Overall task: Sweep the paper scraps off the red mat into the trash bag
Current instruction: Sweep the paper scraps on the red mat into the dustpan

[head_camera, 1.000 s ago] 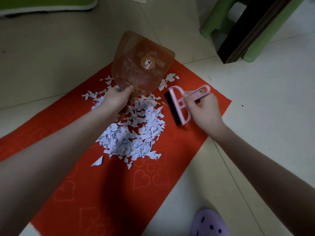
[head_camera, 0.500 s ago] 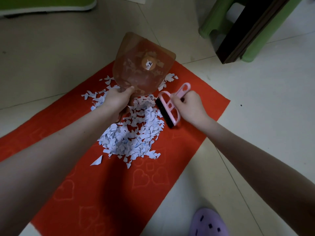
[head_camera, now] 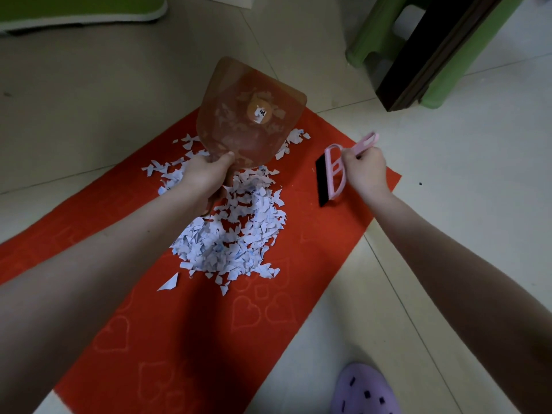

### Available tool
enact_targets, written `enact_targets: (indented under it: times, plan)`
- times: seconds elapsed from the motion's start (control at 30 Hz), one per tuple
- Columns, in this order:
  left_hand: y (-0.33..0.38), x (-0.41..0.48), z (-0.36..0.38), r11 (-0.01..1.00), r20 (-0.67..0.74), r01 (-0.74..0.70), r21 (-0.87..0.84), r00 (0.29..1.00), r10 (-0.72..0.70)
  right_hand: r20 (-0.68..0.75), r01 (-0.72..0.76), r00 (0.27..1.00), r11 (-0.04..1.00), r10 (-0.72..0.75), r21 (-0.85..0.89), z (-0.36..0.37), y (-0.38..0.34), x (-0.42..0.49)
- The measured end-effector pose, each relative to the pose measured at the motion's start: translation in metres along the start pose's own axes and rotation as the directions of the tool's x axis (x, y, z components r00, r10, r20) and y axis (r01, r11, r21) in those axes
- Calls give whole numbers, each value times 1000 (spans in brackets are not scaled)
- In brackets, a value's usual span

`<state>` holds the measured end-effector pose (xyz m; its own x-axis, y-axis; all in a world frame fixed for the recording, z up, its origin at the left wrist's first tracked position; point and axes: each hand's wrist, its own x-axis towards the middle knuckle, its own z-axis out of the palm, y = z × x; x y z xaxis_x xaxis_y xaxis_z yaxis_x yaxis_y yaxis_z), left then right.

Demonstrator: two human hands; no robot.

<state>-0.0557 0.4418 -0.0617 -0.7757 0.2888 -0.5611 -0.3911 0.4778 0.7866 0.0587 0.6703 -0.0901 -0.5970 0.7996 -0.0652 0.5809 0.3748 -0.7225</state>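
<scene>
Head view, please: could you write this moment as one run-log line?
paper scraps: piled on red mat | left hand: holds dustpan | right hand: grips brush, right of the scraps

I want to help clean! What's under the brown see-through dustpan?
Through the dustpan show red mat, floor and pale patches like paper scraps. Whether those are under or inside it, I cannot tell.

Bare left hand [head_camera: 206, 174] and right hand [head_camera: 363, 171], lilac slotted slipper [head_camera: 364, 389].
</scene>
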Motion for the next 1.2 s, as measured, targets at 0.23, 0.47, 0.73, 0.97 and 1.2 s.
enact_targets:
  times: [0.23, 0.47, 0.73, 0.97, 1.2]
  plan:
    - [0, -3, -1, 1000, 12, -4, -24, 1000, 4, 94, 88, 990, 982, -105, 164, 4, 6, -21]
    - [0, -2, 2, 1000, 2, -7, -16, 1000, 7, -1, 148, 989, 987, -148, -55, -9, 17, -21]
    - [0, -5, 5, 1000, 12, -29, -12, 1000, 29, 273, 384, 909, 886, -314, -259, 26, -8, -57]
    - [-2, 0, -4, 1000, -5, -4, -29, 1000, 4, 129, 334, 939, 936, -320, -110, 3, -23, -42]
    - [-4, 4, -7, 1000, -12, 5, -23, 1000, -6, 174, 303, 950, 898, -259, -320, 20, -12, -32]
